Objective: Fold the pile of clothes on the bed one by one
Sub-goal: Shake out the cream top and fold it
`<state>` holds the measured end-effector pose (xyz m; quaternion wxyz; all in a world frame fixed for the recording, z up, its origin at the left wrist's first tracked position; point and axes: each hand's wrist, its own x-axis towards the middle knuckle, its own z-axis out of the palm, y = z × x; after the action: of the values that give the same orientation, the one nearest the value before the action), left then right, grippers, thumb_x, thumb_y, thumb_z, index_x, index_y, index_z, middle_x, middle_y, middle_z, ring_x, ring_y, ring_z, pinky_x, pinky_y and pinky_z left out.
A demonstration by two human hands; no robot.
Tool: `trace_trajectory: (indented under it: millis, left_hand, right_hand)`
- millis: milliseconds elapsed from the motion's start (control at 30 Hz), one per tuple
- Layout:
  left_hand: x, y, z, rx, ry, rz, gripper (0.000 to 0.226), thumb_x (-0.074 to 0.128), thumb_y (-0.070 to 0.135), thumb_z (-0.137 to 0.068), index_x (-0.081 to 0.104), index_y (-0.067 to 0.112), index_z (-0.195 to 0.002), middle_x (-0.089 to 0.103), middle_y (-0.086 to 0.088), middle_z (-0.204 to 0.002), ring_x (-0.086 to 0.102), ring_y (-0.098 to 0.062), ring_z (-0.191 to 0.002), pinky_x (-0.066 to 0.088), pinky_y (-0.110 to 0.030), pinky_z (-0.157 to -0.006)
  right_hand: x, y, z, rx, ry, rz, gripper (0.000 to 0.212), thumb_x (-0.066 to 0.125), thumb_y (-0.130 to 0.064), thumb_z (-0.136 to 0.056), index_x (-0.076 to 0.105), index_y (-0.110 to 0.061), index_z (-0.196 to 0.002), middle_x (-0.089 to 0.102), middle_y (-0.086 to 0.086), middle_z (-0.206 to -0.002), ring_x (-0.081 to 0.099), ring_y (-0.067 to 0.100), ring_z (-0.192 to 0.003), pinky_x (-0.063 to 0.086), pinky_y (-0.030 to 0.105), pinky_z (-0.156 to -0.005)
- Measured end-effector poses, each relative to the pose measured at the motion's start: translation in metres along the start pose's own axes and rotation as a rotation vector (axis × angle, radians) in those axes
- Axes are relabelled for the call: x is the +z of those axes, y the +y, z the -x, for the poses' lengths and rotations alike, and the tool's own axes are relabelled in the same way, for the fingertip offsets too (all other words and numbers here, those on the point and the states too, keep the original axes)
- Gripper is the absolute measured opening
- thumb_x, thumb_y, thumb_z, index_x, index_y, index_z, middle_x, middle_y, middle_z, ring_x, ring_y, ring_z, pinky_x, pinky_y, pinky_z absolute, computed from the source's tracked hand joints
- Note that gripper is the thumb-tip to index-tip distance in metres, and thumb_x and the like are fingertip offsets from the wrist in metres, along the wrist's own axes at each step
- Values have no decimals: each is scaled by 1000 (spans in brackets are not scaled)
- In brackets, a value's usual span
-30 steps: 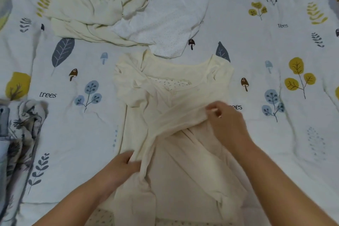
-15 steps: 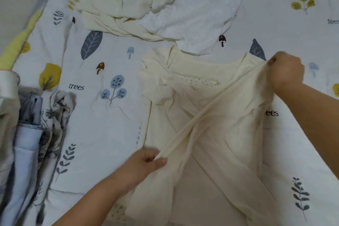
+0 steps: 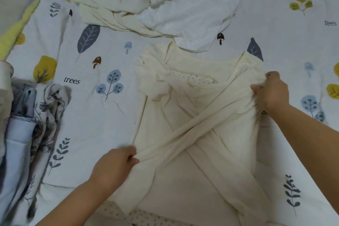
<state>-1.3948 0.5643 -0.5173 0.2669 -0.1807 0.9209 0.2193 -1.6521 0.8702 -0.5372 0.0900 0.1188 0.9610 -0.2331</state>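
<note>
Only two forearms and hands belong to the person in this view, entering from the bottom edge. Both arms are bare as far up as the picture reaches, with no sleeve, cuff or glove on either. The left hand and the right hand carry no ring, watch or band on the parts that show, and the fingernails are too small and blurred to tell anything about.
</note>
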Motion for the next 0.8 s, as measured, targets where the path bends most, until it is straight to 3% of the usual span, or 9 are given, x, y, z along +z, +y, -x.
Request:
trace_trajectory:
  millis: [67,167,233,400,467,567,633,700,800]
  left_hand:
    - [-9,6,4,13,80,-172,10,56,30,-89,58,21,-86,61,4,-81,58,-16,-76,45,-27,-64]
    - [-4,18,3,224,329,-223,24,83,8,-59,62,9,-70,59,-7,-63,57,-28,-51,42,-30,-43]
    - [2,34,-3,342,422,-162,21,83,9,-59,65,7,-70,60,-7,-64,58,-29,-52,43,-32,-44]
    - [12,68,-38,282,226,-53,23,53,34,-90,60,13,-86,62,-5,-86,59,-26,-83,44,-34,-70]
    - [14,69,-51,196,155,45,22,48,31,-94,53,15,-79,62,-7,-86,58,-27,-86,37,-32,-68]
    - [5,63,-57,74,253,144,19,49,26,-94,58,10,-89,65,-10,-88,58,-30,-87,38,-33,-69]
    - [2,56,-51,132,384,45,21,51,23,-92,60,8,-102,64,-11,-96,59,-32,-90,44,-35,-73]
    - [7,49,-39,333,458,-90,37,47,26,-88,58,4,-115,62,-16,-111,58,-35,-98,48,-40,-80]
    - [23,34,-21,578,351,-340,54,38,39,-88,49,12,-134,49,-16,-138,48,-33,-124,41,-48,-97]
  right_hand:
    - [1,-3,10,-1,98,72,49,53,-12,-91,32,-4,-134,42,27,-126,45,44,-110,37,45,-89]
    - [5,-15,42,-122,301,165,52,54,-3,-83,38,-3,-133,40,26,-125,40,42,-111,32,47,-91]
    - [11,-22,73,-272,267,119,43,60,-2,-77,52,-1,-119,46,25,-115,44,41,-106,33,45,-87]
    - [34,-16,137,-794,-41,249,25,78,-1,-57,67,-2,-80,61,20,-87,61,38,-79,46,41,-67]
    - [36,-7,143,-845,-65,300,26,80,3,-53,66,-4,-74,61,17,-82,62,36,-76,47,39,-66]
    - [30,3,147,-813,-45,357,29,80,4,-47,65,-6,-70,62,15,-82,62,35,-77,47,39,-67]
    - [29,6,154,-750,-19,326,31,81,-3,-51,67,-5,-78,64,19,-94,63,37,-87,49,43,-74]
    - [32,6,166,-708,-11,302,41,74,-16,-67,64,-5,-105,60,26,-115,60,41,-106,47,51,-87]
    - [42,9,188,-760,-106,435,50,47,-36,-84,57,-12,-127,52,22,-133,51,38,-121,40,57,-95]
